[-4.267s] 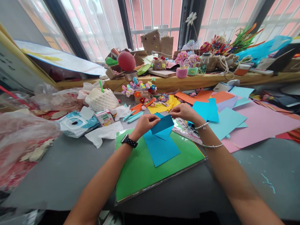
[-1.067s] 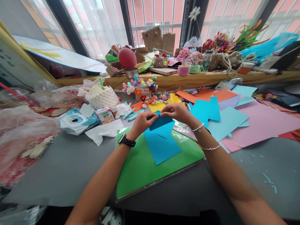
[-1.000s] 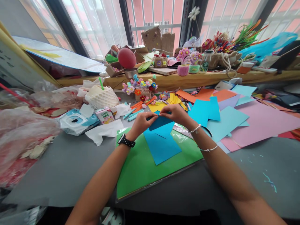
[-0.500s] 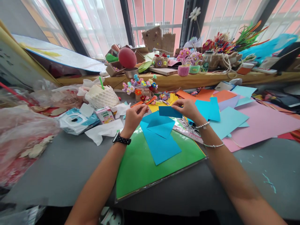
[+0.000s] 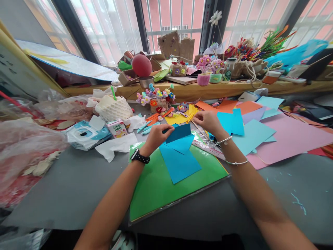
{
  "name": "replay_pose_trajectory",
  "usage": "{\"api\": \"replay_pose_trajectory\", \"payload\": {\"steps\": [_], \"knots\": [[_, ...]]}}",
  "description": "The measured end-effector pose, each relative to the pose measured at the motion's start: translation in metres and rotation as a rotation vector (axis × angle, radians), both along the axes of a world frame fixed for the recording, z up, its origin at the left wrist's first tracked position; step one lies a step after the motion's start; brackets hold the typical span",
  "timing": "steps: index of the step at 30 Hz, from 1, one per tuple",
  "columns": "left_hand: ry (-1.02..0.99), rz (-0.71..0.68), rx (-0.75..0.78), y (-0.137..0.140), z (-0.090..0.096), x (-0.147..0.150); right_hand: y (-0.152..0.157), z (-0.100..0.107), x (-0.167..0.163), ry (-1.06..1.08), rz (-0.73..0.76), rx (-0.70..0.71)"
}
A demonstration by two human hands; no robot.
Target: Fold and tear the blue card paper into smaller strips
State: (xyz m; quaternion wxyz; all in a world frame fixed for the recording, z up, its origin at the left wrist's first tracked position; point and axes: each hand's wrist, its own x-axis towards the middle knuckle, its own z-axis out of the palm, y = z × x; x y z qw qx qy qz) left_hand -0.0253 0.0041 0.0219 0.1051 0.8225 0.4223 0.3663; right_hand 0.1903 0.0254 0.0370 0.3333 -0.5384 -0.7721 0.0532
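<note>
- The grey table point(image 5: 85, 189) is covered at its far side and both ends with craft materials.
- A green sheet in a clear sleeve point(image 5: 169, 199) is laid flat in front of the person.
- To the right, a pink sheet point(image 5: 293, 137) is partly overlapped by a pale-blue sheet point(image 5: 256, 135).
- On the green sheet, a blue sheet point(image 5: 180, 169) is laid, its far part overlapped by other blue paper.
- The left hand point(image 5: 157, 136) is closed at thumb and finger, by which the near-left end of a dark-blue strip is pinched.
- The right hand point(image 5: 208, 121) is held apart from that strip, near some yellow strips point(image 5: 191, 111); thumb and fingers are brought close, but whether anything is gripped cannot be told.
- The dark-blue strip point(image 5: 179, 133) is held tilted above the blue paper, between the hands.
- A black-banded watch point(image 5: 142, 157) is worn on the left wrist, a beaded bracelet point(image 5: 225, 140) on the right.
</note>
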Motion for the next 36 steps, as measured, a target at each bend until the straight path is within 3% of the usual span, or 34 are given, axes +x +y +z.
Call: {"api": "replay_pose_trajectory", "payload": {"steps": [2, 8, 12, 18, 22, 27, 31, 33, 36], "knots": [[-0.002, -0.007, -0.010, 0.000, -0.001, 0.000, 0.000, 0.001, 0.002, 0.043, -0.024, 0.020], [0.020, -0.028, -0.024, -0.002, -0.004, 0.005, -0.011, 0.000, -0.029, 0.036, 0.374, -0.101], [0.024, -0.011, -0.020, -0.002, -0.002, 0.004, -0.011, -0.003, -0.034, -0.024, 0.333, -0.096], [-0.128, -0.028, -0.146, 0.001, -0.003, -0.004, -0.001, -0.003, -0.008, -0.087, 0.082, -0.076], [-0.179, 0.048, -0.047, 0.003, -0.003, -0.003, -0.002, -0.003, -0.010, -0.048, 0.161, -0.098], [0.007, -0.031, 0.067, 0.003, -0.005, 0.000, -0.011, -0.003, -0.030, 0.008, 0.323, -0.132], [0.105, -0.004, 0.173, 0.004, -0.005, -0.001, -0.016, -0.002, -0.035, 0.048, 0.382, -0.131], [0.096, -0.028, 0.154, 0.004, -0.004, -0.002, -0.016, -0.001, -0.034, 0.043, 0.386, -0.128], [0.079, -0.093, 0.007, 0.003, -0.003, -0.002, -0.013, -0.001, -0.031, 0.001, 0.361, -0.133]]}}
